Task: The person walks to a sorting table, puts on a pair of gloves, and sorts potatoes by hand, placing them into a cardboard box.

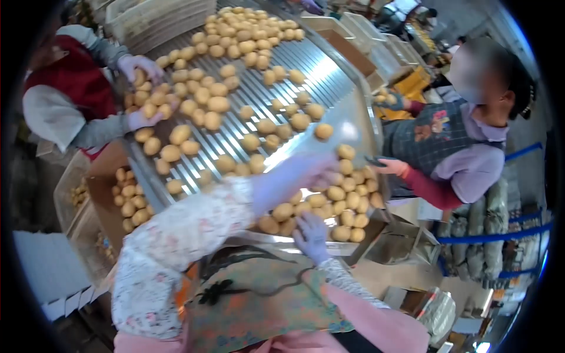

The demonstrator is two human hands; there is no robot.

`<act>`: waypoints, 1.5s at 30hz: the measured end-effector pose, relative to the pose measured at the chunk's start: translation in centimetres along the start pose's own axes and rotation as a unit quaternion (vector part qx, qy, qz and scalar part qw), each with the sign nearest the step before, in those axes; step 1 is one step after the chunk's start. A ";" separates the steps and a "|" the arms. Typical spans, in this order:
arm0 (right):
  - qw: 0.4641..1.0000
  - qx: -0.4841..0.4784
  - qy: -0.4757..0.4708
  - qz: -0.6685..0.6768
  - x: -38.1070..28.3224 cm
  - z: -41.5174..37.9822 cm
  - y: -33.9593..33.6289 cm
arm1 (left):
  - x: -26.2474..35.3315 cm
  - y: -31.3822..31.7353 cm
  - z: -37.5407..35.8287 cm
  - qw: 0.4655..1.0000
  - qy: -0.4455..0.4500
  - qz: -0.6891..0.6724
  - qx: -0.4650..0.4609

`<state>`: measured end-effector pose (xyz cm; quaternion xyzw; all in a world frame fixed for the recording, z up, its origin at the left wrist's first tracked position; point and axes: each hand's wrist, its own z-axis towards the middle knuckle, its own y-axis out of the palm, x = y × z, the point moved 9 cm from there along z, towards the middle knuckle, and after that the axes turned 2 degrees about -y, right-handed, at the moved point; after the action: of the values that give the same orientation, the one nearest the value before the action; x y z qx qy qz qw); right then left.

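Note:
My left hand (297, 179), in a light purple glove, reaches rightward over the lower end of the metal sorting table (344, 112). Motion smears its fingers, and potatoes lie just beneath and beyond them. My right hand (312, 235), gloved alike, rests at the near rim with its fingers stretched apart against the heaped potatoes (347, 200). These are round, yellow-brown and crowded into the table's near right corner. More potatoes (265, 126) lie scattered across the ribbed metal slope above my left arm.
Across on the left, a person's gloved hands (144, 117) gather potatoes. Another person (447, 129) stands at the right edge, one hand by the heap. Cardboard boxes (106, 170) and plastic crates (159, 23) border the table. Blue rails (494, 236) run at the far right.

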<state>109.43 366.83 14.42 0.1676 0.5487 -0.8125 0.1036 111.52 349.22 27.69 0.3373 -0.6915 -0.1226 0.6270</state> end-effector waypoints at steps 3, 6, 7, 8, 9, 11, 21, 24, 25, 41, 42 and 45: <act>1.000 0.005 -0.006 0.001 0.3 -0.7 0.6 | 2.4 4.5 -0.3 0.993 -0.066 -0.095 -0.019; 1.000 0.008 -0.003 0.005 0.4 -0.9 0.7 | 3.3 7.2 2.9 0.969 -0.031 -0.220 -0.104; 1.000 0.006 -0.008 0.019 0.0 -1.2 0.8 | 4.5 8.3 2.8 0.976 -0.027 -0.204 -0.071; 1.000 0.006 0.016 0.011 0.3 -1.5 0.6 | 5.8 9.6 1.9 0.979 -0.019 -0.197 -0.041; 0.999 0.006 0.040 -0.001 0.8 -1.8 0.5 | 6.8 11.2 1.0 0.982 -0.012 -0.190 -0.015; 1.000 0.002 0.022 0.003 2.3 -2.4 1.9 | 7.2 16.1 2.0 0.967 -0.008 -0.248 -0.050; 0.998 0.045 -0.038 -0.033 -0.4 -1.4 -0.6 | 7.3 28.0 -1.1 0.914 0.120 -0.350 -0.165; 0.999 0.027 -0.025 -0.018 -0.5 -0.8 -0.7 | 7.2 27.7 -3.2 0.933 0.134 -0.289 -0.168; 0.999 0.022 -0.017 -0.028 -0.6 -0.8 -0.8 | 7.1 27.5 -4.0 0.939 0.138 -0.267 -0.166; 0.999 0.031 0.008 0.017 0.1 -1.3 -2.5 | 12.0 22.9 -14.0 0.897 0.384 0.212 0.058; 1.000 0.020 0.014 0.013 0.4 -1.5 -2.7 | 12.3 22.4 -14.4 0.883 0.398 0.237 0.072; 0.998 -0.057 0.012 0.002 1.2 -3.2 -2.1 | 11.9 19.8 -14.7 0.821 0.442 0.351 0.088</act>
<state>108.11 370.65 14.66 0.1721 0.5951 -0.7775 0.1082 119.46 360.30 51.45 0.1434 -0.4200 0.3291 0.8335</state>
